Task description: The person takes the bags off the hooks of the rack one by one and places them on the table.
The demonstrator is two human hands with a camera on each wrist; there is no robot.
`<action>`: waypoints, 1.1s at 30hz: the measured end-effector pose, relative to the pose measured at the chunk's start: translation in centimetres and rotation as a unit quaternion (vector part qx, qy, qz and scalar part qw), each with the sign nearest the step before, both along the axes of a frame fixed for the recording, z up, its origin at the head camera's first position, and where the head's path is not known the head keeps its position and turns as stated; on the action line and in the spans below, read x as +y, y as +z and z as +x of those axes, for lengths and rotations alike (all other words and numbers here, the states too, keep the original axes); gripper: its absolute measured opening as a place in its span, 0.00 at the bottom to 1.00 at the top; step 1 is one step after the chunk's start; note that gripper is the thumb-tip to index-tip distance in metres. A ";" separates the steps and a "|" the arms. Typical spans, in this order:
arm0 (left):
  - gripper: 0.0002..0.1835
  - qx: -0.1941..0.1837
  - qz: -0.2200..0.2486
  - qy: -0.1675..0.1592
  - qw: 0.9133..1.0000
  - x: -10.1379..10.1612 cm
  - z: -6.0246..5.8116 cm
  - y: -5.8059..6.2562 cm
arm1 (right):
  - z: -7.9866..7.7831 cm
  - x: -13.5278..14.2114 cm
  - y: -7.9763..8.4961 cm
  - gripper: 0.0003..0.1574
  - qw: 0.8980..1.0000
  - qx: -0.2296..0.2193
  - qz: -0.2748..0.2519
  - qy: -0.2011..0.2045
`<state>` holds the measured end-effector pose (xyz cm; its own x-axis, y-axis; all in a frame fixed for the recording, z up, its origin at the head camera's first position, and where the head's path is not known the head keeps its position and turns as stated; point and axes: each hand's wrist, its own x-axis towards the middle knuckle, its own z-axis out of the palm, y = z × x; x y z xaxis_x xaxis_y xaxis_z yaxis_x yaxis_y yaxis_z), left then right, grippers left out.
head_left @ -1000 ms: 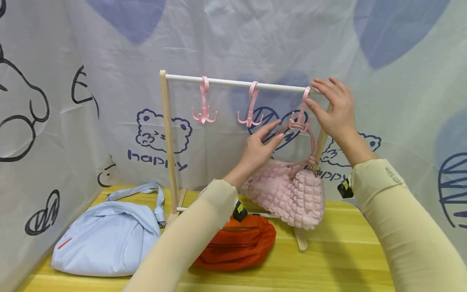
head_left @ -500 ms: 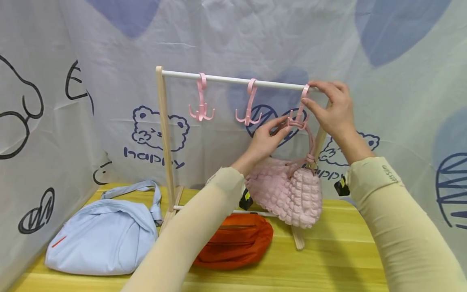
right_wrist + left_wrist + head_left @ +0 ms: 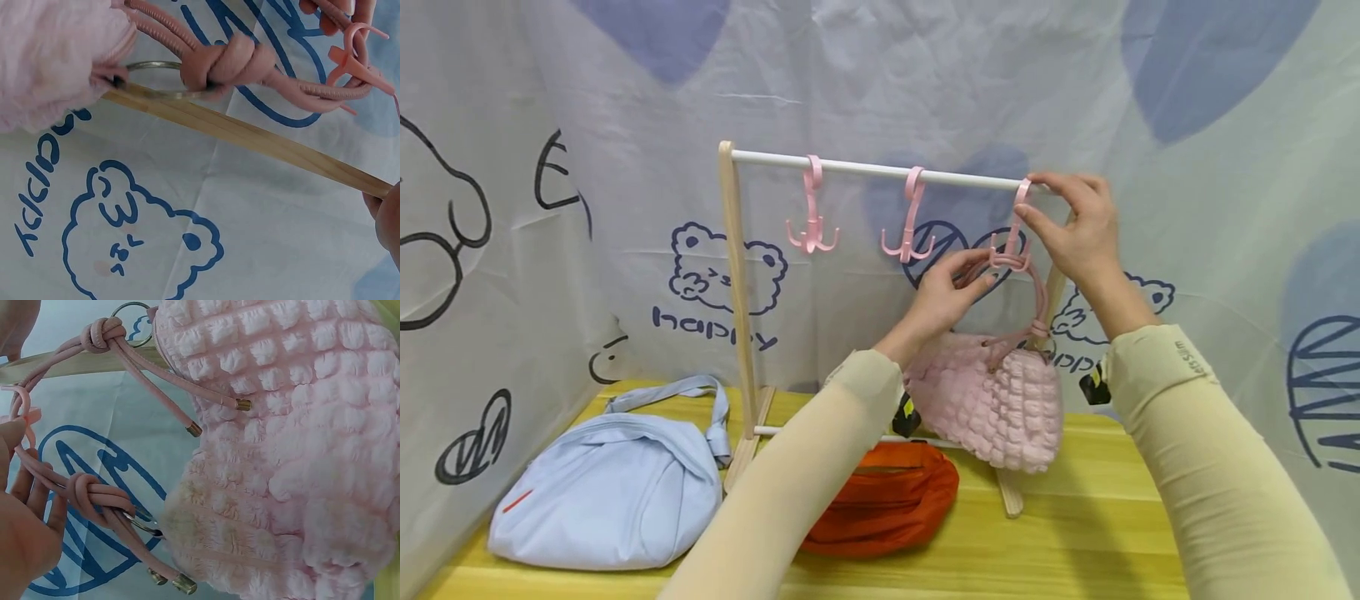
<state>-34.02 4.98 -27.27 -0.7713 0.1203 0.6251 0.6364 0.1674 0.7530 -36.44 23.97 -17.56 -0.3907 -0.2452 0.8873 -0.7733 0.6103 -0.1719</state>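
A pink quilted handbag (image 3: 1000,408) hangs from the pink hook (image 3: 1019,218) at the right end of the white rail (image 3: 865,169). Its knotted cord handle (image 3: 47,475) loops over the hook's prongs. With thumb and fingers my left hand (image 3: 942,298) pinches the handle just left of those prongs. My right hand (image 3: 1081,233) holds the upper part of the same hook, fingertips at the rail and thumb lower on the stem. In the right wrist view, the handle's knot (image 3: 228,59) and metal ring are close up, while most of the right hand is out of frame.
Two more pink hooks, the left one (image 3: 812,212) and the middle one (image 3: 912,221), hang on the wooden rack (image 3: 737,283). A light blue bag (image 3: 610,492) lies on the yellow table (image 3: 1097,508) at left. An orange waist bag (image 3: 887,500) lies below the rack.
My left hand has moved right and closed its fingertips on the handle near the hook. My right hand's raised fingers have come down to grip the hook at the rail.
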 end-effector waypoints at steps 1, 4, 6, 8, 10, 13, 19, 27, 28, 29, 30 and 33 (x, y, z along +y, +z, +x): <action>0.23 0.002 0.000 0.003 1.000 0.0 0.0 -0.1 | 0.0 0.0 0.0 0.26 1.000 0.001 0.000 0.001; 0.21 0.010 -0.003 0.018 1.000 0.0 0.1 -0.2 | -0.1 0.0 -0.1 0.26 1.000 0.005 -0.001 0.002; 0.20 0.019 -0.001 0.027 0.999 0.0 0.1 -0.3 | -0.2 0.0 -0.1 0.26 1.000 0.009 -0.002 0.003; 0.19 0.023 0.006 0.033 0.999 0.0 0.1 -0.5 | -0.3 0.0 -0.1 0.26 1.000 0.013 -0.003 0.006; 0.18 0.024 0.017 0.034 0.999 0.0 0.1 -0.6 | -0.3 0.0 -0.2 0.26 1.000 0.015 -0.005 0.007; 0.17 0.018 0.032 0.029 0.999 0.0 0.3 -0.7 | -0.3 0.0 -0.2 0.26 1.000 0.017 -0.004 0.008; 0.16 0.021 0.069 0.014 0.997 0.2 0.5 -0.8 | -0.3 0.1 -0.2 0.26 1.000 0.007 -0.002 0.002; 0.14 0.014 0.144 0.000 0.990 0.6 0.8 -0.7 | -0.2 0.1 -0.2 0.26 1.000 -0.011 0.000 -0.004; 0.14 0.013 0.149 0.002 0.989 0.7 0.8 -0.7 | -0.1 0.1 -0.2 0.26 1.000 -0.012 0.000 -0.005; 0.14 0.012 0.154 0.003 0.988 0.7 0.8 -0.6 | -0.1 0.1 -0.2 0.27 1.000 -0.013 -0.001 -0.005; 0.14 0.010 0.157 0.006 0.988 0.7 0.9 -0.6 | -0.1 0.1 -0.2 0.27 1.000 -0.013 -0.001 -0.006; 0.14 0.004 0.169 0.010 0.986 0.8 1.0 -0.4 | -0.1 0.1 -0.2 0.27 1.000 -0.014 -0.002 -0.008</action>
<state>-33.01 5.79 -27.62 -0.7662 -0.1102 0.6331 0.6417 -0.0799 0.7627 -36.57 24.03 -17.72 -0.4188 -0.2353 0.8771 -0.7581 0.6223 -0.1950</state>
